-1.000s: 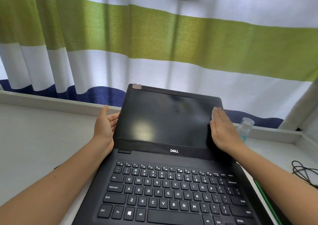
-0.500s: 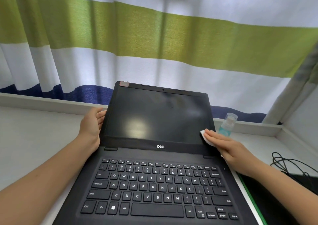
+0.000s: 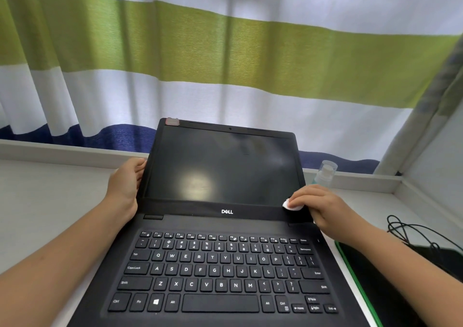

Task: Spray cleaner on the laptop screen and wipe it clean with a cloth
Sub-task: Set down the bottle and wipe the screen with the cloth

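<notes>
An open black Dell laptop (image 3: pixel 225 226) stands on the white desk, its dark screen (image 3: pixel 223 169) off and showing a pale glare patch. My left hand (image 3: pixel 125 184) holds the screen's left edge, fingers behind the lid. My right hand (image 3: pixel 318 204) presses a small white cloth (image 3: pixel 290 205) against the screen's lower right corner, fingers curled over it. A clear spray bottle (image 3: pixel 324 174) with blue liquid stands behind the laptop's right edge, partly hidden by the lid.
A striped white, green and navy curtain (image 3: pixel 225 63) hangs behind the desk's raised back ledge (image 3: pixel 62 151). At the right lie a black mat with a green edge (image 3: pixel 375 289) and a coil of black cable (image 3: pixel 421 236).
My right hand with the cloth has slid down the screen's right side to the lower right corner. The left hand has stayed on the lid's left edge.
</notes>
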The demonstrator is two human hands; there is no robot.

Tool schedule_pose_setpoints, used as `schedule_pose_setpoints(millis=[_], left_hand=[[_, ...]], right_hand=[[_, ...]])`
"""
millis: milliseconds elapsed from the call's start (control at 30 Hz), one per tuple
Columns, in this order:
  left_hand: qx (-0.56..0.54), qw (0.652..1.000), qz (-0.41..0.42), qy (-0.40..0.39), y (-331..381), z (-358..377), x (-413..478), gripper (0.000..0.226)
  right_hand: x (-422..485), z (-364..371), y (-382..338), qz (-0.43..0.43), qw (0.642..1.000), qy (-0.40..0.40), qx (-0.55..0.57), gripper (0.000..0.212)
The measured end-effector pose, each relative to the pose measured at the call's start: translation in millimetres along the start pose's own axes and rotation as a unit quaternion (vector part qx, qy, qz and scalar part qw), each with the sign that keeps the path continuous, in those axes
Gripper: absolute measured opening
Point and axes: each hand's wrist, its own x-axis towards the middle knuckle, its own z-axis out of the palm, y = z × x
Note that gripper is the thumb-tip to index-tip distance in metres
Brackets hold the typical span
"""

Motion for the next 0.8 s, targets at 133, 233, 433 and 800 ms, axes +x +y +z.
schedule_pose_setpoints(millis=[133,233,433,800], left_hand=[[0.002,1.000,0.002,0.000,1,0,-1,0.024],[0.004,1.000,0.001,-0.004,1,0,0,0.024],[0.001,1.000,-0.013,-0.014,1,-4,6,0.025],[0.026,0.998,-0.049,-0.031,6,-8,11,0.035]], right_hand=[[21,15,-25,-0.020,0.999,-0.034,0.028,0.047],[44,29,-45,-0.052,0.996,-0.060,0.030,0.049],[84,57,-80,-0.084,0.991,-0.099,0.018,0.054],[137,93,-140,-0.134,0.980,-0.137,0.057,0.053]])
